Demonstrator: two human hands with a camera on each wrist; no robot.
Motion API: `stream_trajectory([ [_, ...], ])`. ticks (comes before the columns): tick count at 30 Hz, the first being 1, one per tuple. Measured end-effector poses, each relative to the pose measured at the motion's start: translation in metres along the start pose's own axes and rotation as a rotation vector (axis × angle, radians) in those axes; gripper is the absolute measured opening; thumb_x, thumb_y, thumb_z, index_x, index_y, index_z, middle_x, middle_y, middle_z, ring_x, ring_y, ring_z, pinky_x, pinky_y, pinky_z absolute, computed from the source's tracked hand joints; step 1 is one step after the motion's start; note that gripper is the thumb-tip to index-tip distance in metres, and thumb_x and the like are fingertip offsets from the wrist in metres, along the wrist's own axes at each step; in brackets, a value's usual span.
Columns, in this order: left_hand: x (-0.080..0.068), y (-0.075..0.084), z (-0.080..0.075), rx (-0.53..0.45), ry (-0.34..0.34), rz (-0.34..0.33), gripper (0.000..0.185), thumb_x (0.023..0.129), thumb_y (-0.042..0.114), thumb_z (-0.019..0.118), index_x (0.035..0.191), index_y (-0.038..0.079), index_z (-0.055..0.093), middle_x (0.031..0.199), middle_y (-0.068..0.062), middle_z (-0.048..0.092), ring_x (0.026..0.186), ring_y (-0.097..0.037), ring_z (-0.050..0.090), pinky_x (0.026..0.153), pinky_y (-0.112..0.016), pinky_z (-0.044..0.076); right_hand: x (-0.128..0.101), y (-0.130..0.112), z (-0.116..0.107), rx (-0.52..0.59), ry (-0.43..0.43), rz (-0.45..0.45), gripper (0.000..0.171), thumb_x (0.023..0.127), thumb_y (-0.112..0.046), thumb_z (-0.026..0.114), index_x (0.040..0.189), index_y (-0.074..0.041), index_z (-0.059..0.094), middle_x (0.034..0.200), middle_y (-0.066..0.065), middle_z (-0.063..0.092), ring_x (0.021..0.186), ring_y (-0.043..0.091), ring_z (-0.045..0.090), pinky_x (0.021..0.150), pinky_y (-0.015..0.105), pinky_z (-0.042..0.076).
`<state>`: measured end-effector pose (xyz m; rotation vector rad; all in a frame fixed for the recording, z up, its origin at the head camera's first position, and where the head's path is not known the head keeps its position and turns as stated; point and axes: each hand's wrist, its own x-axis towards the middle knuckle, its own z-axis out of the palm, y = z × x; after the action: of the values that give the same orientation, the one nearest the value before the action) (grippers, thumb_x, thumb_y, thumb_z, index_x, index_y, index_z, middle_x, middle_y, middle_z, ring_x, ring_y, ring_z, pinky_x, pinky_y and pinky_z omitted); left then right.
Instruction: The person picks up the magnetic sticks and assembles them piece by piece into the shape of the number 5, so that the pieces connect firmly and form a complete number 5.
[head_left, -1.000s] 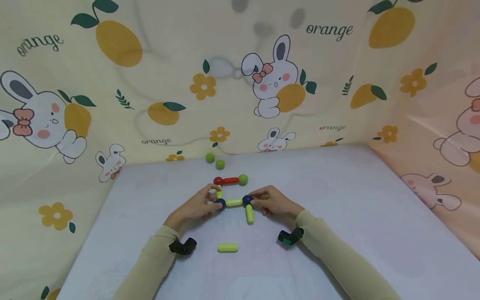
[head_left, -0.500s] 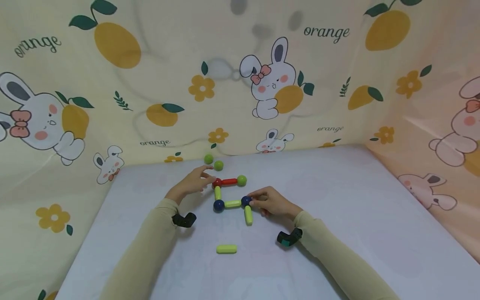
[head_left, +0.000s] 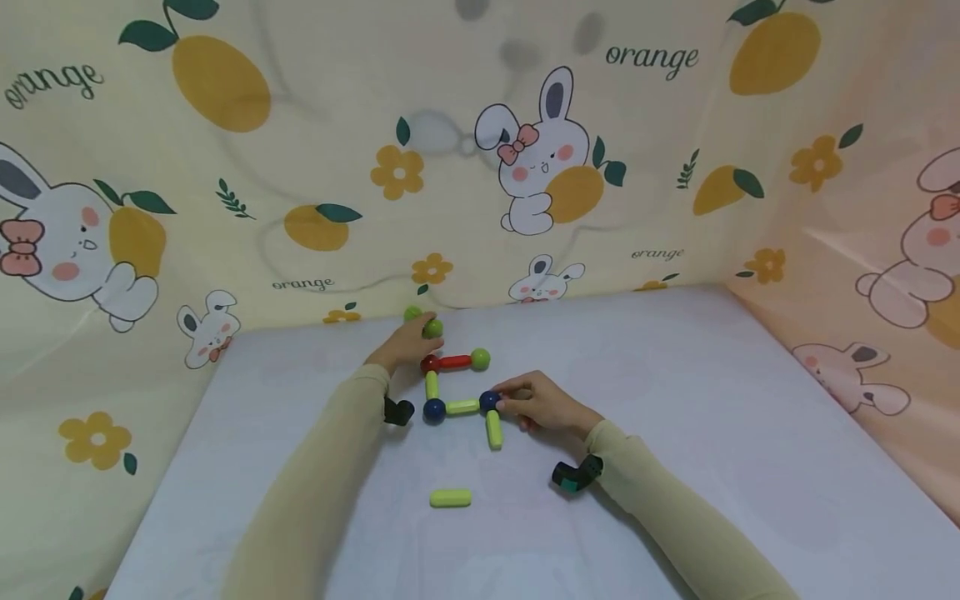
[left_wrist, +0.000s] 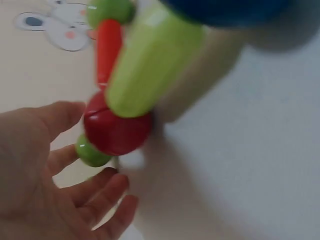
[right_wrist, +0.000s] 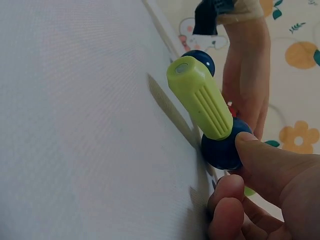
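Observation:
My left hand [head_left: 408, 343] reaches past the red ball [head_left: 430, 363] to a green ball [head_left: 432, 328] at the back. In the left wrist view its fingers are spread at that green ball, with the thumb apart from it. My right hand [head_left: 543, 402] pinches a dark blue ball [head_left: 489, 402] between thumb and fingers. That ball joins a yellow-green magnetic rod [head_left: 493, 431] pointing toward me and another rod [head_left: 462, 407] leading left to a second blue ball [head_left: 434, 411]. From there a short rod [head_left: 431, 385] runs up to the red ball, then a red rod [head_left: 455, 362] and a green ball [head_left: 480, 359].
One loose yellow-green rod [head_left: 450, 498] lies on the white table [head_left: 637, 350] nearer to me. Another green ball [head_left: 412, 314] rests by the patterned backdrop [head_left: 330, 167], partly behind my left hand. Each wrist carries a small black camera.
My left hand has let go of the left blue ball, moved up past the red ball and arrived at the loose green ball. My right hand keeps its pinch in place.

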<state>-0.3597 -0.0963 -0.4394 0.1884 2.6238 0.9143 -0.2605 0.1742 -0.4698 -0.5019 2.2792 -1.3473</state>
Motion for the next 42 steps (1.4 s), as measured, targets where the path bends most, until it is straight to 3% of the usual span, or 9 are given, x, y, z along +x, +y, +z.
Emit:
stream_trajectory([
  [4,0.007,-0.004,0.004,0.017,0.063,-0.026,0.053,0.1,0.022,0.06,0.149,0.012,0.041,0.147,-0.016,0.05,0.13,-0.034,0.05,0.116,-0.051,0.041,0.0,-0.001,0.001,-0.003,0.0,-0.018,0.039,0.1,-0.019,0.064,0.136,-0.002,0.062,0.1,0.009,0.065,0.052,0.01,0.051,0.047,0.02,0.042],
  [7,0.008,-0.009,0.005,-0.014,0.113,-0.027,0.043,0.098,0.017,0.064,0.138,0.012,0.05,0.132,-0.015,0.057,0.115,-0.031,0.054,0.107,-0.046,0.048,0.001,0.0,0.001,-0.004,-0.005,-0.029,0.039,0.1,-0.02,0.064,0.136,-0.002,0.062,0.103,0.01,0.065,0.052,0.01,0.051,0.047,0.02,0.042],
  [13,-0.01,-0.009,-0.001,-0.098,0.211,0.057,0.042,0.098,0.018,0.065,0.137,0.011,0.051,0.128,-0.016,0.058,0.115,-0.032,0.053,0.103,-0.045,0.049,0.003,0.0,0.001,-0.003,-0.011,-0.023,0.04,0.1,-0.02,0.065,0.136,-0.003,0.062,0.09,0.007,0.064,0.052,0.01,0.051,0.047,0.02,0.042],
  [17,-0.024,-0.007,-0.005,-0.079,0.239,0.131,0.04,0.099,0.02,0.063,0.136,0.011,0.051,0.127,-0.015,0.059,0.115,-0.031,0.053,0.1,-0.044,0.049,0.003,0.001,-0.001,-0.008,-0.009,-0.018,0.041,0.1,-0.02,0.065,0.137,-0.002,0.061,0.095,0.01,0.066,0.052,0.01,0.051,0.047,0.02,0.042],
  [27,-0.069,0.001,0.003,0.02,0.177,0.283,0.037,0.096,0.022,0.07,0.13,0.013,0.058,0.121,-0.012,0.066,0.108,-0.027,0.06,0.089,-0.038,0.052,-0.001,0.0,-0.001,-0.014,0.008,-0.027,0.04,0.1,-0.018,0.064,0.135,0.0,0.061,0.104,0.015,0.064,0.053,0.01,0.051,0.046,0.019,0.041],
  [39,-0.115,0.013,0.028,0.087,0.114,0.408,0.041,0.09,0.019,0.078,0.127,0.014,0.061,0.115,-0.002,0.067,0.104,-0.02,0.062,0.091,-0.039,0.055,0.002,0.003,0.0,-0.019,0.006,-0.021,0.041,0.1,-0.021,0.065,0.136,-0.002,0.062,0.109,0.012,0.064,0.053,0.009,0.052,0.047,0.02,0.043],
  [42,-0.125,0.016,0.035,0.113,0.065,0.456,0.04,0.09,0.015,0.077,0.126,0.014,0.061,0.115,0.0,0.068,0.1,-0.017,0.063,0.088,-0.037,0.056,0.002,0.004,0.0,-0.027,0.011,-0.028,0.041,0.1,-0.021,0.065,0.136,-0.002,0.062,0.111,0.013,0.065,0.053,0.009,0.053,0.048,0.02,0.043],
])
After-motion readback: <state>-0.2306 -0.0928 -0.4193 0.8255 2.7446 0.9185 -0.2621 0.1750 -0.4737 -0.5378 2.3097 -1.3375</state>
